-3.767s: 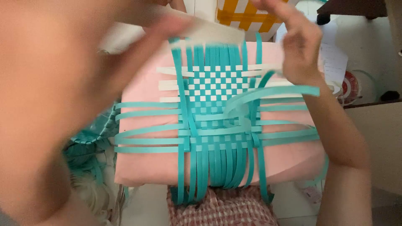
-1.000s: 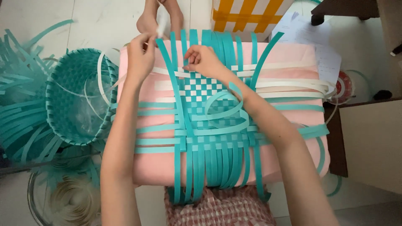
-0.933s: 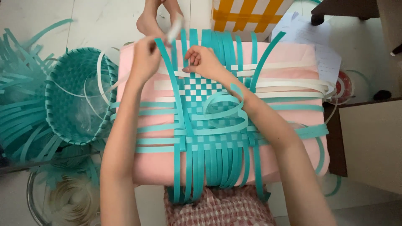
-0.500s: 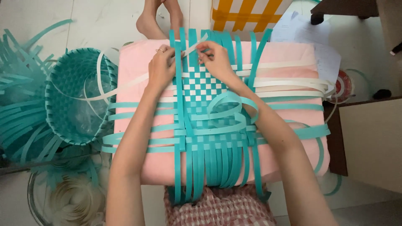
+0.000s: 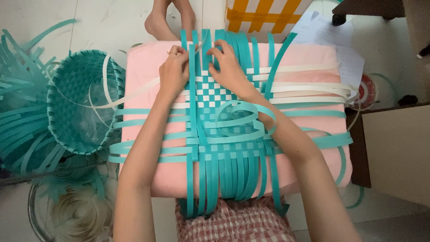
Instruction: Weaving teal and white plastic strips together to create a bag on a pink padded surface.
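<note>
Weaving on a pink padded cushion-like surface (image 5: 143, 80), both hands sit at the far end of a flat mat of teal and cream plastic strips (image 5: 215, 96). Left hand (image 5: 174, 71), ring on one finger, fingers curled down and pinching around an upright teal vertical strip (image 5: 192, 89), palm resting on the mat's left edge. Right hand (image 5: 228, 67) just beside it, fingers bent and pressing down on the teal strips at the top of the checkered patch; cannot tell whether it actually grips a strip or only presses. A narrow gap between the two hands, teal strips running through it.

Directly under the fingers: the cream-and-teal checkered section. Toward the wrists: a looped teal strip (image 5: 237, 118) curling up off the mat near the right forearm, then the all-teal woven section. Loose cream strips (image 5: 309, 87) fan out to the right of the right hand, across the pink surface. Loose teal ends hang over the near edge above a red checkered cloth (image 5: 233, 222).

Well left of the left hand, on the floor: a round teal woven basket (image 5: 80, 103) with cream strips trailing out of it, and a pile of loose teal strips (image 5: 18, 116) beyond. A coil of cream strip (image 5: 80, 215) lies near the left elbow. Beyond the fingers: another person's bare feet (image 5: 172, 20) and a yellow-and-white woven box (image 5: 264, 15).
</note>
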